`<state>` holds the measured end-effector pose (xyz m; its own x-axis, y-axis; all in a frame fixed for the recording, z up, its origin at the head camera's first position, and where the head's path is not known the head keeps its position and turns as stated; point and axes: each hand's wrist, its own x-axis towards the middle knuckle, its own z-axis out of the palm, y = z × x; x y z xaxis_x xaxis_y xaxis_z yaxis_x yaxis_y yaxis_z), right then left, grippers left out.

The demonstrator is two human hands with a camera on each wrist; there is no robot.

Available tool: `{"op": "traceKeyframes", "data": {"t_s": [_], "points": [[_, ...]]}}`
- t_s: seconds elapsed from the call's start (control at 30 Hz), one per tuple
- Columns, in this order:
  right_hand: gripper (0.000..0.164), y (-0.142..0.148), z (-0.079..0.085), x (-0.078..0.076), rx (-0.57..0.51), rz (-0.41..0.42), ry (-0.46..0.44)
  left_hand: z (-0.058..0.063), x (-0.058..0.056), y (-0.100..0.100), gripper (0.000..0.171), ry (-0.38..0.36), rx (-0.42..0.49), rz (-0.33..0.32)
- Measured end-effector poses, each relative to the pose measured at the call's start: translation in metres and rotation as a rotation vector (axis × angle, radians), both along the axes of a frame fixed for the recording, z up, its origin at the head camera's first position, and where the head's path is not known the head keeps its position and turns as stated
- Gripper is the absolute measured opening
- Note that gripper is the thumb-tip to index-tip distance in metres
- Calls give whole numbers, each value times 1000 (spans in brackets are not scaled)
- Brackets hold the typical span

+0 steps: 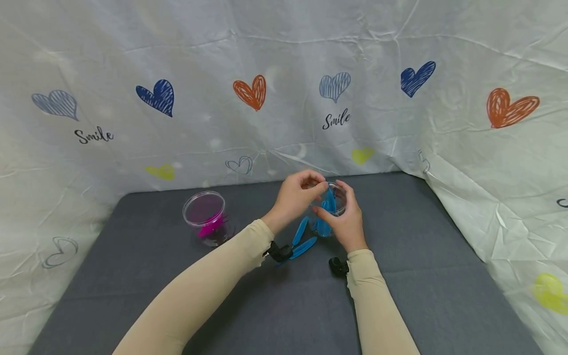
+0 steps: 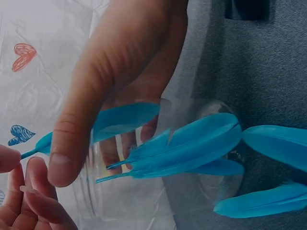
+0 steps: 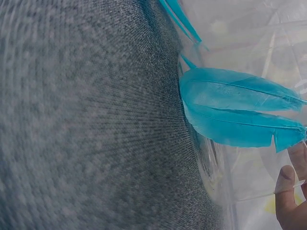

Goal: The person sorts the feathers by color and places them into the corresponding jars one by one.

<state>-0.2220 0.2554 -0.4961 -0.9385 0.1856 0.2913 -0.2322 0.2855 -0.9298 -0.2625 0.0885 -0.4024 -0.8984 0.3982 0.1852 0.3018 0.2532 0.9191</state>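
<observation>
My right hand (image 1: 346,222) grips a clear plastic jar (image 1: 340,199) near its mouth, with the thumb on the near side. Several blue feathers (image 2: 196,143) stand inside it, quills towards the opening. At the rim, my left hand (image 1: 298,195) pinches the quill of another blue feather (image 2: 127,120), whose vane reaches into the jar. Loose blue feathers (image 1: 303,247) lie on the table beside the jar, below my left wrist. In the right wrist view, two feathers (image 3: 240,127) show through the jar's wall.
A second clear jar (image 1: 204,209) with magenta feathers (image 1: 211,227) in it stands to the left on the dark grey tablecloth (image 1: 421,296). Behind the table hangs a white curtain (image 1: 288,133) printed with hearts.
</observation>
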Motion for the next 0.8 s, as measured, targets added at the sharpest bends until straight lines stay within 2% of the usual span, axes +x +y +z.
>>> {"op": "traceKeyframes", "data": {"t_s": [0.17, 0.33, 0.6, 0.8], "points": [[89, 0, 1, 1, -4, 4, -1, -4, 1, 0, 14, -13, -58, -9], [90, 0, 1, 2, -10, 10, 2, -6, 1, -4, 14, 1, -96, 24], [89, -2, 1, 3, 10, -1, 6, -9, 1, -18, 15, 52, -134, 58], [89, -1, 0, 4, 10, -3, 12, -10, 3, -29, 14, 51, -145, 68]]}}
